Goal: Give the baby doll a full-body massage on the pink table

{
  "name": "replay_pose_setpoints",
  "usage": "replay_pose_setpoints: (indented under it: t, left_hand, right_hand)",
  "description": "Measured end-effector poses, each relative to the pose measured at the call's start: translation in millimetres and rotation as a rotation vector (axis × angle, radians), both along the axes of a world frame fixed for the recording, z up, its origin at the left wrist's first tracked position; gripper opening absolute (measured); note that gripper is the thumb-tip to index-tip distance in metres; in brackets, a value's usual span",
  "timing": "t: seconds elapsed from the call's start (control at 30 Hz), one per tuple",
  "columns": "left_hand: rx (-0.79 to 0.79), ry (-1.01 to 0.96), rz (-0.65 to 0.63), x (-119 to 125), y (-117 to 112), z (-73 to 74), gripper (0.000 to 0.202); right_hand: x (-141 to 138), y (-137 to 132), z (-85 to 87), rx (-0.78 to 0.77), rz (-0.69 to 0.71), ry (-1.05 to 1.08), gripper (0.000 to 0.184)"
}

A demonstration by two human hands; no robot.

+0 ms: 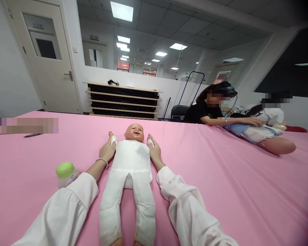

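A baby doll (130,160) with a white cloth body lies face up, its head far from me and its legs pointing my way. My left hand (107,149) is closed round the doll's arm on the left, whose small hand pokes out above my fingers. On the other side, my right hand (155,150) grips the doll's other arm near its wrist. Both doll arms are bent up beside the head. My fingertips are partly hidden. To the left of my left forearm stands a white jar (65,175) with a green lid, partly covered by my sleeve.
The pink table cover (207,191) has creases on the right. At the far left lie a blurred-out flat item (28,125) and a dark pen (33,135). At the far right a person (210,106) handles another doll (277,144), with a second person (269,111) beyond.
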State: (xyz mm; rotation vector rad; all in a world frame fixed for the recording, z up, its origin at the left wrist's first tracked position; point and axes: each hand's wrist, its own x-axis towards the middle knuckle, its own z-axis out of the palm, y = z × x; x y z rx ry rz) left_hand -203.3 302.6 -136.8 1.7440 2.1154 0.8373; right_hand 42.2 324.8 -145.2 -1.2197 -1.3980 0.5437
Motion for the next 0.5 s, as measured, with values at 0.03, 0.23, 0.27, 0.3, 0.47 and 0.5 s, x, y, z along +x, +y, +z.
replay_pose_setpoints:
  t: [0.03,0.23,0.27,0.3,0.47,0.5]
  left_hand:
    - [0.001,0.003,0.002,-0.3,0.0,-0.1,0.058]
    - [0.041,0.007,-0.008,-0.6,-2.1,0.0,0.058]
    - [0.049,-0.001,-0.005,-0.6,-2.3,0.0,0.058]
    - [0.055,-0.009,-0.001,-0.6,-2.4,-0.2,0.057]
    - [0.067,-0.012,0.005,-1.8,-0.4,-1.8,0.058]
    - [0.066,-0.006,0.004,-2.0,0.0,-1.9,0.058]
  right_hand:
    - [0.0,0.2,-0.3,0.006,0.002,0.001,0.048]
    - [0.5,1.3,-2.6,0.004,-0.015,0.023,0.049]
    - [0.7,1.2,-2.6,0.002,-0.015,0.024,0.049]
    - [0.8,1.1,-2.6,0.000,-0.015,0.026,0.049]
    - [0.7,0.4,-1.3,-0.012,-0.028,0.022,0.048]
    - [0.4,0.2,-1.1,-0.013,-0.031,0.017,0.048]
